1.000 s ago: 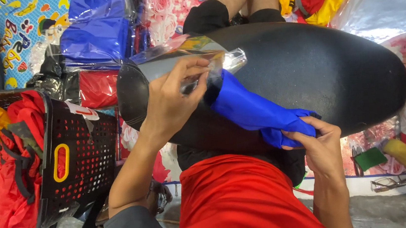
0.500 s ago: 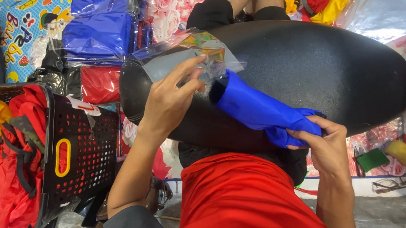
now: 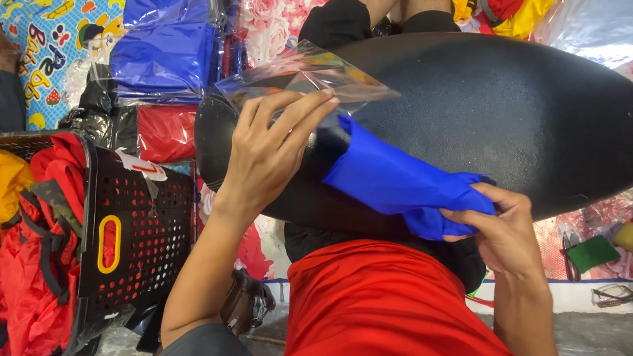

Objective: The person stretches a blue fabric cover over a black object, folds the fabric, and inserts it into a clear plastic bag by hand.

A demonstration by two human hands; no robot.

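Slid further out of the clear plastic bag point(image 3: 306, 74) since before: blue cloth point(image 3: 402, 181), long axis slanting between left hand point(image 3: 272, 155) pinning bag and right hand point(image 3: 499, 226) gripping its near end.

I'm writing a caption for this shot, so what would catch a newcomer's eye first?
The large black oval cushion fills the middle. On it, a bright blue folded cloth is gripped at its lower end by one hand, while the other hand holds a clear plastic bag at its upper end. At far left, a black perforated crate holds red and yellow fabric.
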